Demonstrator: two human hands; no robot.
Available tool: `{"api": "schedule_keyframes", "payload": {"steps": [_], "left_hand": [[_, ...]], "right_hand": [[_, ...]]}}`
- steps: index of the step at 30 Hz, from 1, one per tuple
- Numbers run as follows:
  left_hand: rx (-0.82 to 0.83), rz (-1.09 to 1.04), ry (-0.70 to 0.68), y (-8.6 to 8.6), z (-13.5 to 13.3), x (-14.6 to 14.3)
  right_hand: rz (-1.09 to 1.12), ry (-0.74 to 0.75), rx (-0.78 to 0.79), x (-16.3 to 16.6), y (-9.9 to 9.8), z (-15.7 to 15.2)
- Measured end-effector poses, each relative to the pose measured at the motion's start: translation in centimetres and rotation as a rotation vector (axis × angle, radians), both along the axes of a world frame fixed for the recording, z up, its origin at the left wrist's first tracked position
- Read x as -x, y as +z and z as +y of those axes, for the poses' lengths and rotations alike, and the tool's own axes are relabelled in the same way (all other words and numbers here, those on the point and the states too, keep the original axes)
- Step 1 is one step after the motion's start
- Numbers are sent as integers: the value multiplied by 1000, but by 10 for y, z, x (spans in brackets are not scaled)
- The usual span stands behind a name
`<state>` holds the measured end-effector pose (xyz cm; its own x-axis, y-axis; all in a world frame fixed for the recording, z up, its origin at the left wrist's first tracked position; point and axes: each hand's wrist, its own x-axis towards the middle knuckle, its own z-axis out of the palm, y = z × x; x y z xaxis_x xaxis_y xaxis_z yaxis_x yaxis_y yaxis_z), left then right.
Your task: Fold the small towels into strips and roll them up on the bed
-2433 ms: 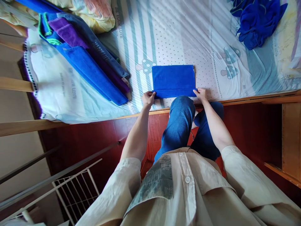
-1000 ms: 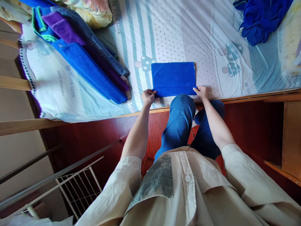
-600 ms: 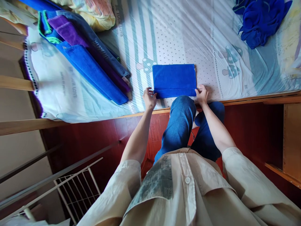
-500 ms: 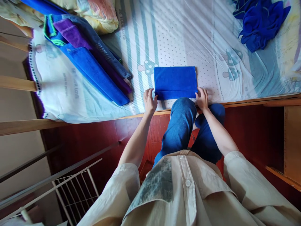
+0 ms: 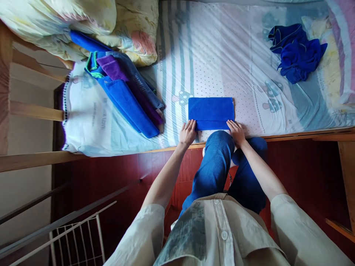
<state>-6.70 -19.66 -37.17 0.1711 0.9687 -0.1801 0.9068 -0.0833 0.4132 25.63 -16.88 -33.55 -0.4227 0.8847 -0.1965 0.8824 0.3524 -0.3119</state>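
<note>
A folded blue towel [image 5: 211, 112] lies flat on the bed sheet [image 5: 222, 55] close to the bed's near edge. My left hand [image 5: 188, 133] rests at its near left corner with the fingers stretched out flat, holding nothing. My right hand [image 5: 235, 132] lies at the near right corner, fingers extended onto the towel's edge. My raised knee in blue jeans [image 5: 216, 155] sits between my arms, just below the towel.
A stack of folded blue and purple towels [image 5: 129, 99] lies to the left on the bed. A crumpled blue cloth [image 5: 296, 51] sits at the far right. Pillows [image 5: 111, 26] lie at the back left. A white wire rack [image 5: 77, 236] stands on the red floor.
Both hands let go of the towel's near corners and now lie flat beside them. The camera has tilted, showing more of the bed's far side.
</note>
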Motion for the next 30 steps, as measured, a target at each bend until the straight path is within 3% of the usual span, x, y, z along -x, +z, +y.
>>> {"api": "schedule_keyframes", "payload": {"steps": [7, 15, 19, 24, 30], "left_hand": [[42, 91, -73, 2, 16, 2], [66, 129, -151, 13, 6, 10], [129, 77, -169, 22, 3, 22], [196, -221, 94, 27, 8, 35], [198, -649, 476, 22, 9, 28]], "right_hand": [[-46, 3, -3, 5, -6, 19], [-17, 44, 44, -2, 5, 15], [67, -30, 134, -13, 9, 17], [400, -285, 271, -24, 6, 24], [750, -597, 236, -19, -9, 24]]}}
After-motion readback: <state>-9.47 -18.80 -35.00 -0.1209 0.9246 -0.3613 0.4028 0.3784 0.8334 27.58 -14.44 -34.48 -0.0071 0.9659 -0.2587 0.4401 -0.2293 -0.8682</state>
